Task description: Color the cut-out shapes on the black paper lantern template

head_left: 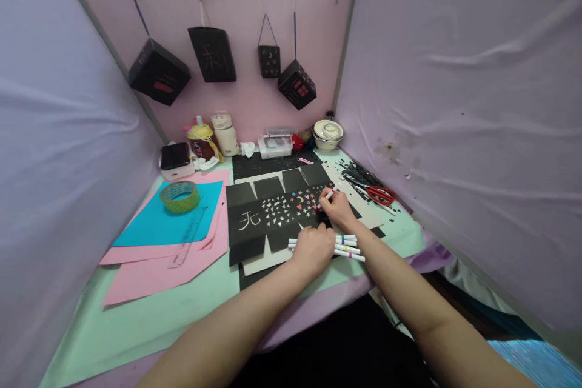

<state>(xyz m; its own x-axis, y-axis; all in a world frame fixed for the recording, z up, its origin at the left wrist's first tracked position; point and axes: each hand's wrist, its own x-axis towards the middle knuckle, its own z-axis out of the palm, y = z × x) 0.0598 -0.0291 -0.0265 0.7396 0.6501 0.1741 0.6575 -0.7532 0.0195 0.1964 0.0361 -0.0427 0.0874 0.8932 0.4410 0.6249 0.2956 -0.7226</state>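
My right hand is closed around a white marker with a red band, its lower end over the right part of a black paper sheet. Cut into this sheet are a white character, many small triangles, and coloured stars, hearts and a moon. Nearer to me, my left hand rests on the sheet's lower edge, its fingers wrapped over a bundle of white markers with coloured bands. The marker ends stick out on both sides of that hand. White board shows beneath the black sheet.
Red-handled scissors lie among black scraps at right. At left, green tape and a clear ruler rest on blue and pink paper. A bottle, plastic box and bowl stand behind. Black paper lanterns hang above.
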